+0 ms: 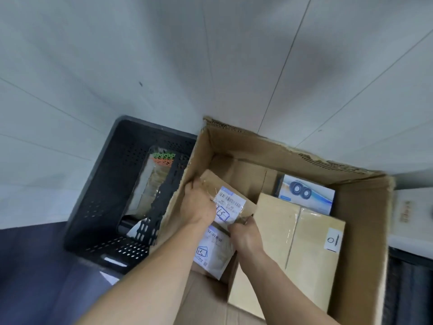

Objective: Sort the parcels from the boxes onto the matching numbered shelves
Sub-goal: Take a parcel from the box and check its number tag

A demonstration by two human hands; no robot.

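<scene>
Brown parcel [230,202] marked 13 is being held mid-frame inside the cardboard box [360,219], long axis running upper left to lower right; left hand [199,205] and right hand [246,235] fingers are clenching its opposite ends.

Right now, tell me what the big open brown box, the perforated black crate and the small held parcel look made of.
Big open brown box: matt corrugated cardboard; fluting shows along its rim. Perforated black crate: probably moulded plastic, slight sheen. Small held parcel: brown card, white paper label.
</scene>
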